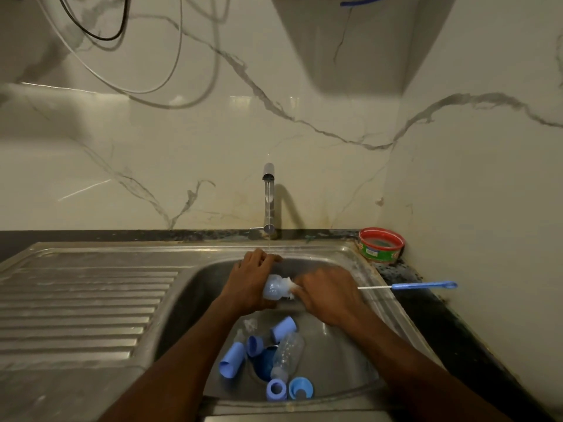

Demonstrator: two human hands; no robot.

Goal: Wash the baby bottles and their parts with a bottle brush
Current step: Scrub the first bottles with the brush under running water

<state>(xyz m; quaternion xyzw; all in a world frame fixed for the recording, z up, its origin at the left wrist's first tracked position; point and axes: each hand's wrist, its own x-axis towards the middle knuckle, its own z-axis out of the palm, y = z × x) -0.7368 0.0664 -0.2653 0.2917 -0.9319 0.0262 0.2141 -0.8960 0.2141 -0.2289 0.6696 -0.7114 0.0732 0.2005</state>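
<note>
Head view, nearest first: loose parts wait on the floor of the stainless steel sink basin: a clear plastic baby bottle lying over the drain, a pale blue cylindrical cap left of it, a blue screw ring and a blue collar at the near edge, another blue cap behind.

Above them my left hand is clenched round a small translucent bluish baby bottle, mouth pointing right. My right hand grips the white bristled bottle brush, its head at the mouth.

Best to keep the bottle steady, twist the brush, reach the base.

A thin blue-handled nipple brush lies on the dark counter to the right, clear of me. A red-rimmed round tub sits in the corner. The chrome tap runs a thin stream just behind my left hand; nothing blocks it.
</note>
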